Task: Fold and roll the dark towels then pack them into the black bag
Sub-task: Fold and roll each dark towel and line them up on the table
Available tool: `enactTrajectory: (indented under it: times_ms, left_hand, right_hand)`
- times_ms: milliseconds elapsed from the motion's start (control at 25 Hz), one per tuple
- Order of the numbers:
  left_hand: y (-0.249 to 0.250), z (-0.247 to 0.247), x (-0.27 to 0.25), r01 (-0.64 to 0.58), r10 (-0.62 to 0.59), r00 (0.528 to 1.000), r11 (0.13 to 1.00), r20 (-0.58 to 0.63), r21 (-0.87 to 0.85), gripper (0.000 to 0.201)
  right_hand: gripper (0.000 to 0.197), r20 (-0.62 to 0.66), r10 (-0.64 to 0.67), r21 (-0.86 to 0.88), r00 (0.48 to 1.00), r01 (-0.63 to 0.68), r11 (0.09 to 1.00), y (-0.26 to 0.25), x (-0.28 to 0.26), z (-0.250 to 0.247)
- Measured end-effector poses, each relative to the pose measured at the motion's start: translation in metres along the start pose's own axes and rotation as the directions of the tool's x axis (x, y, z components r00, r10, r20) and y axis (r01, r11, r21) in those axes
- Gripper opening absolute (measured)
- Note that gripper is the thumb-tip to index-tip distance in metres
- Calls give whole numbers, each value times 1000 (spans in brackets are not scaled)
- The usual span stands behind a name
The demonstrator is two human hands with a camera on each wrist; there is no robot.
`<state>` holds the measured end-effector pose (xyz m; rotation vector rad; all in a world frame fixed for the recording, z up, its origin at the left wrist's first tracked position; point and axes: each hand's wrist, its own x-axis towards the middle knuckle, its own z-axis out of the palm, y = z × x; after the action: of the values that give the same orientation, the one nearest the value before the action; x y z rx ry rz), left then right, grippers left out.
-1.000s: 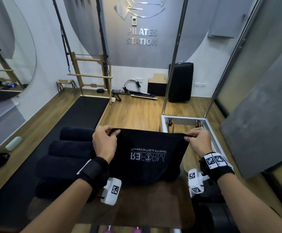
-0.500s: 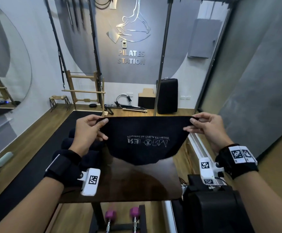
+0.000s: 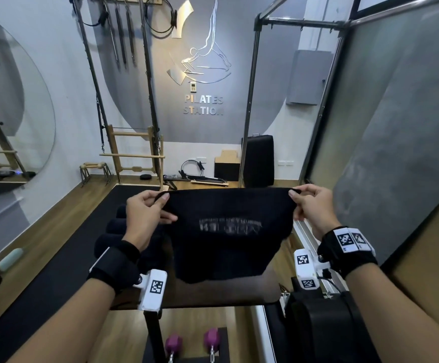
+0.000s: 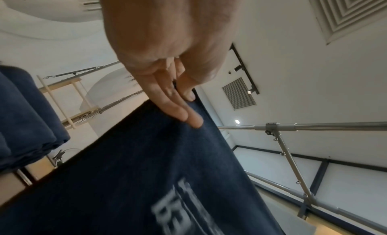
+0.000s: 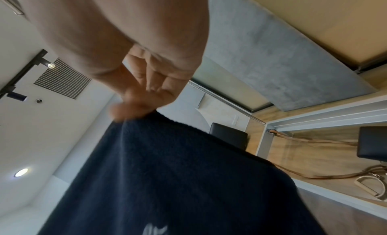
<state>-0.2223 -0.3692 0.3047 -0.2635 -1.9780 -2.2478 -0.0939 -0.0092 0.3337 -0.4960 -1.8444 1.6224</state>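
Towel (image 3: 226, 231) now hangs clear above the brown table (image 3: 239, 292), raised from a second ago, its lower hem just over the top. Rolled towels (image 3: 113, 231) lie left of the table. Left hand (image 3: 145, 216) and right hand (image 3: 311, 208) each pinch a top corner, ready for folding.

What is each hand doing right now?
Left hand: pinching the top left corner of the dark fabric towel with pale lettering.
Right hand: pinching its top right corner.
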Motion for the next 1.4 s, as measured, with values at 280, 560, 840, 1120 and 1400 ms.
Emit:
enactTrajectory:
  times_ms: [280,560,840,1120,1400]
  left_hand:
    - [4,-10,-10,-58,54,998,990,-36,-125,13]
    - [9,-31,-23,4,-5,1000,994,-9,-105,21]
    - [-1,-29,-5,-68,67,996,998,-61,-8,23]
    - [-24,-9,38,68,-64,998,987,29,-144,15]
    - [-39,-4,61,-11,19,999,978,36,-210,11]
  right_hand:
    - [12,84,-103,112,991,93,989,-4,-18,3]
    - [8,-35,-103,-2,994,103,995,-2,-35,-3]
    - [12,-89,-97,11,991,98,995,-2,-18,-4]
    - [7,19,-20,35,1000,20,999,16,19,22]
    - [10,40,-121,126,992,115,985,33,37,23]
